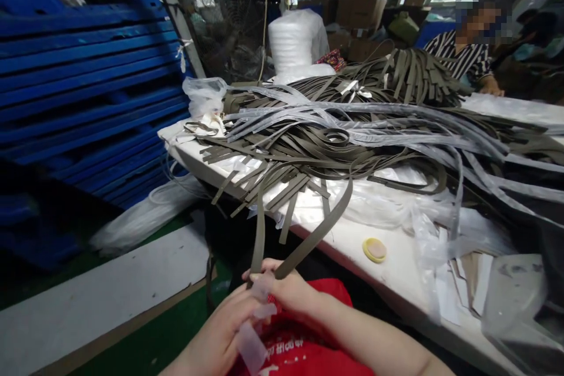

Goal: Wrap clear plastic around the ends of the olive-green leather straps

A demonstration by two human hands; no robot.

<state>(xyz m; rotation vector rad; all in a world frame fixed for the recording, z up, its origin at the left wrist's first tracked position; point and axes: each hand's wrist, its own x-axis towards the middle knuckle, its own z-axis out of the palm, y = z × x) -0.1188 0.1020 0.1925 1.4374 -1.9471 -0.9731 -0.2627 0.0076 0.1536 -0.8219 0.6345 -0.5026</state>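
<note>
My left hand and my right hand meet low in front of me, over my red clothing. A flat grey-brown strap loops up from my hands to the table edge and back down. My right hand is closed around one side of the loop, and my left hand closes on the other side. Short pieces of translucent plastic film stick out at my left fingers. Some fingertips are hidden behind the hands and the film.
On the white table lies a big tangled pile of similar straps, crossed by clear plastic sleeves. A yellow-rimmed disc sits near the front edge. Blue pallets are stacked left. A person in stripes sits across the table.
</note>
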